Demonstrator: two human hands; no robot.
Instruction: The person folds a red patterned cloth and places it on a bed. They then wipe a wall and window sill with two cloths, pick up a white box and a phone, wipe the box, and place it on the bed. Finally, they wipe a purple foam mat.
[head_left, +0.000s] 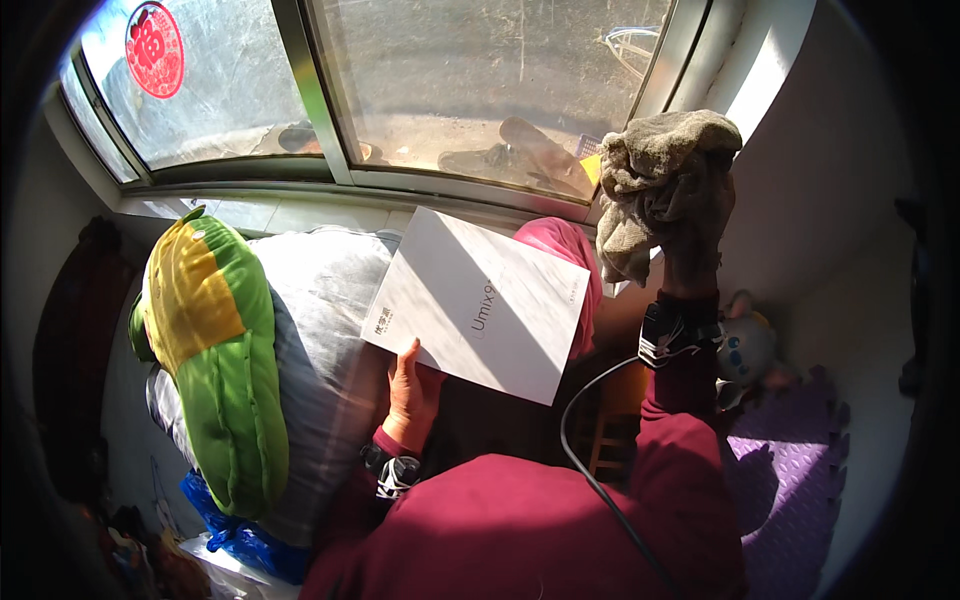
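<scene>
A flat white cardboard box (457, 292) bearing printed writing is held out in front of me. My left hand (414, 396) grips its near left edge, thumb on top and the other fingers hidden beneath. Up at the right, my right hand (716, 202) holds a crumpled grey-brown cloth (637, 176) by the window frame's right side. The cloth covers most of that hand's fingers. Behind the box's far right corner shows a pink cloth item (559, 236), partly hidden.
A sliding window (480, 90) with a metal frame stands ahead, above a tiled sill (315, 215). At left, a green and yellow plush toy (232, 375) rests on grey bedding (322, 300). A cable (574, 442) runs from my right wrist. Purple foam matting (787, 480) lies at right.
</scene>
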